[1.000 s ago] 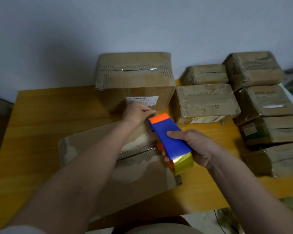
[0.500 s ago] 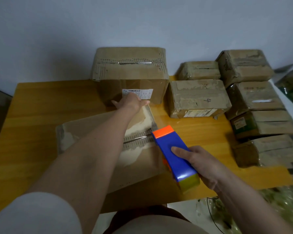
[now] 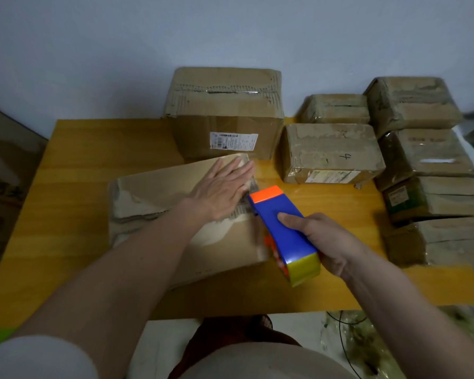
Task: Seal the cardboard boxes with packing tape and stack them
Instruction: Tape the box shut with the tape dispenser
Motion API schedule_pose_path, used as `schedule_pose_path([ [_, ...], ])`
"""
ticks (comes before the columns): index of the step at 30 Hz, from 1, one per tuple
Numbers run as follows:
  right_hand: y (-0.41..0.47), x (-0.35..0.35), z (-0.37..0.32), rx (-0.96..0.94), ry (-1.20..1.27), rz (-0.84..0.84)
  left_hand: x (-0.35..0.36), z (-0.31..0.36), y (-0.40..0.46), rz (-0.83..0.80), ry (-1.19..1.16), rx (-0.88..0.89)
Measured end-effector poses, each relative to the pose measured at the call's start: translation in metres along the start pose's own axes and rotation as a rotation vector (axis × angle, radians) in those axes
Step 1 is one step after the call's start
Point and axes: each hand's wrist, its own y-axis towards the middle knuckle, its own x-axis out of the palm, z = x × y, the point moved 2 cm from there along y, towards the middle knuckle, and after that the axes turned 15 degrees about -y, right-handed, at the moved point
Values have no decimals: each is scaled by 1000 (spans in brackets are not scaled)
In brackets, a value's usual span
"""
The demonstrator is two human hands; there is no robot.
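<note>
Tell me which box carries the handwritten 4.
The mid-sized box right of the big labelled box; the 4 is on its top, and no other box shows a handwritten number.

Tape dispenser (image 3: 281, 228) blue w/ orange tip, yellow end; boxes (image 3: 331, 151) brown; table (image 3: 93, 149) yellow-orange

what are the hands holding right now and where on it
The right hand grips the tape dispenser around its blue body. The left hand holds nothing, pressing flat on the box.
</note>
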Motion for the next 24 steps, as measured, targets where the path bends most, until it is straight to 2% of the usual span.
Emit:
schedule_pose_path([
  [5, -12, 0, 15, -6, -3, 3, -1, 2, -1, -3, -29, -20],
  [12, -20, 3, 58, 30, -92, 96, -2, 11, 1, -39, -41, -91],
  [15, -19, 3, 59, 23, -56, 67, -1, 21, -7, -65, -73, -123],
  [19, -17, 2, 64, 14, -2, 20, 19, 41, -45, -82, -58, -15],
  [24, -15, -3, 65, -7, 2, -29, 30, 49, -59, -32, -91, -81],
])
